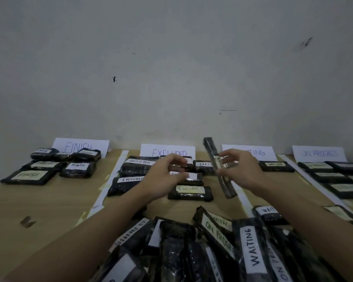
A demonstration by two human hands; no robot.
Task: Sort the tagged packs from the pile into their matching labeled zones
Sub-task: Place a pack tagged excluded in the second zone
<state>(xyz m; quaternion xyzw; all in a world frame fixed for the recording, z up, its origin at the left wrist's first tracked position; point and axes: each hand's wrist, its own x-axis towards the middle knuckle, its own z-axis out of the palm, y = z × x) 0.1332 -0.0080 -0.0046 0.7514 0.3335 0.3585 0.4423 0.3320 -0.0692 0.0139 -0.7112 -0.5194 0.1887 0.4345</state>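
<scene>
I observe the right hand (pixel 240 169) pinching a black wrapped pack (pixel 219 167) near its middle, beside its white tag, holding it edge-on above the table (pixel 49 204) between the EXCLUDED sign (pixel 167 152) and the WAITING sign (pixel 259 152). The tag is unreadable from here. The left hand (pixel 167 174) hovers over the EXCLUDED packs, fingers loosely curled, gripping nothing. I judge the pack light, slim and fairly stiff; its glossy film wrap looks slippery, so a grip across the flat faces is soundest. The pile (pixel 212 251) lies nearest me, a heap of shiny black packs with paper tags.
</scene>
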